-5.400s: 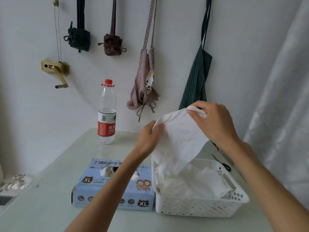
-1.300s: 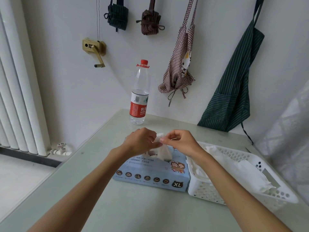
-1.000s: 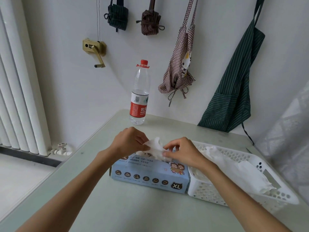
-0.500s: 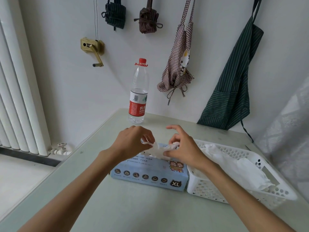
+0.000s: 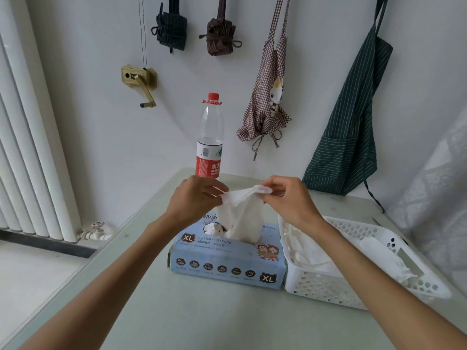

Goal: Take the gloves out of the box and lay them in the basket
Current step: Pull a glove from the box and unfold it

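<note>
Both hands, left hand (image 5: 194,200) and right hand (image 5: 288,200), pinch 1 white glove (image 5: 242,210) above the box (image 5: 227,258); the basket (image 5: 358,289) sits beside the right hand.

We see both hands raised above the blue box (image 5: 227,258), which lies on the pale table (image 5: 202,319). Our left hand (image 5: 194,200) pinches the white glove (image 5: 242,210) at its 9 o'clock edge; our right hand (image 5: 288,198) pinches the cuff at 2 o'clock. The glove's lower end hangs into the box's opening. At 3 o'clock, touching the box, sits the white basket (image 5: 328,286) with gloves inside. A water bottle (image 5: 209,137) stands upright at 12 o'clock, by the wall.
</note>
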Demonstrator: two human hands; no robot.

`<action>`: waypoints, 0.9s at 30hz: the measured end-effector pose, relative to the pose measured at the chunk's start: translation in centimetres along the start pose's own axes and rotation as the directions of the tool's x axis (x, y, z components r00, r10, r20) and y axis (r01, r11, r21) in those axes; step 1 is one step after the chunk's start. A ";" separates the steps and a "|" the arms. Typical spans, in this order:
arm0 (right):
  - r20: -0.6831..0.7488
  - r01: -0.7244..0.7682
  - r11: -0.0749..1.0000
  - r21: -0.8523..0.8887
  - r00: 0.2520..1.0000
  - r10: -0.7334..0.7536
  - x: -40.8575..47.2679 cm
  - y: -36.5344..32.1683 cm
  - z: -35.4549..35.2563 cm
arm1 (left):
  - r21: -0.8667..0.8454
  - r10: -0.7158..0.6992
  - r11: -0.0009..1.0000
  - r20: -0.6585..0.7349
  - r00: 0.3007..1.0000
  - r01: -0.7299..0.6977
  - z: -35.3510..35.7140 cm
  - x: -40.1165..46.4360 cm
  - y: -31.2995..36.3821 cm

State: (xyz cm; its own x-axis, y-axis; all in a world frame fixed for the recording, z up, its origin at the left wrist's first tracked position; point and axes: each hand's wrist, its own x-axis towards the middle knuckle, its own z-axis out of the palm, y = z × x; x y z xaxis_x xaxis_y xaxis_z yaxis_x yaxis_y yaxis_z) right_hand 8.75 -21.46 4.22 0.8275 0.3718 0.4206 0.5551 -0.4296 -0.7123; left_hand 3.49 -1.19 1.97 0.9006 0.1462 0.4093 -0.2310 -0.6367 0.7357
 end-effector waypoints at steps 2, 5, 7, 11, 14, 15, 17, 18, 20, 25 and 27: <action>-0.036 -0.029 1.000 0.012 0.999 0.029 0.5 -0.6 -0.9 | -0.070 -0.004 0.998 -0.037 0.999 0.001 -0.3 0.4 0.8; 0.195 -0.117 0.985 -0.126 0.971 0.140 0.8 -1.7 -2.0 | -0.101 0.021 0.995 -0.037 0.999 -0.025 -0.7 1.1 2.6; 0.275 -0.067 0.983 -0.168 0.955 0.112 0.6 -2.2 -1.8 | -0.101 0.062 0.993 -0.006 0.998 -0.062 -0.8 1.4 3.8; 0.133 0.021 0.997 -0.068 0.991 -0.012 0.0 -3.4 -2.1 | -0.070 0.136 0.988 0.004 0.991 -0.135 -0.6 2.0 5.8; 0.025 0.036 0.998 -0.055 0.999 -0.035 -0.2 -4.1 -4.0 | -0.115 0.126 0.986 0.001 0.992 -0.125 -0.9 2.4 7.3; 0.029 0.041 0.998 -0.056 0.999 -0.039 -0.4 -4.6 -4.6 | -0.131 0.115 0.985 -0.003 0.993 -0.114 -1.0 2.5 7.8; 0.148 -0.017 0.999 -0.045 0.989 0.024 -0.9 -5.4 -5.7 | -0.130 0.107 0.986 -0.011 0.994 -0.107 -1.0 2.7 8.9; 0.256 -0.077 0.995 -0.058 0.962 0.090 -1.4 -5.7 -6.1 | -0.126 0.111 0.986 -0.004 0.994 -0.110 -0.8 2.8 9.6; 0.399 -0.153 0.980 -0.123 0.897 0.190 -2.1 -5.6 -6.1 | -0.130 0.121 0.985 0.029 0.992 -0.117 -0.4 2.8 10.9; -0.005 -0.107 0.994 -0.038 0.994 0.107 -2.8 -3.7 -7.2 | -0.045 0.194 0.981 0.087 0.977 -0.190 0.8 3.1 12.7; -0.128 -0.072 0.997 0.011 0.989 0.073 -3.0 -3.2 -9.1 | -0.004 0.205 0.979 0.116 0.972 -0.206 1.3 3.3 12.6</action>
State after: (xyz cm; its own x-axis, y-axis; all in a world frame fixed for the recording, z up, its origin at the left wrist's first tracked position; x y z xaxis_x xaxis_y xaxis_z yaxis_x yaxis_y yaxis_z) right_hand 5.24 -28.69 10.33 0.8697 0.2315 0.4360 0.4932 -0.4460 -0.7469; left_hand 4.06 -9.66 11.91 0.8709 -0.0763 0.4855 -0.4126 -0.6501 0.6380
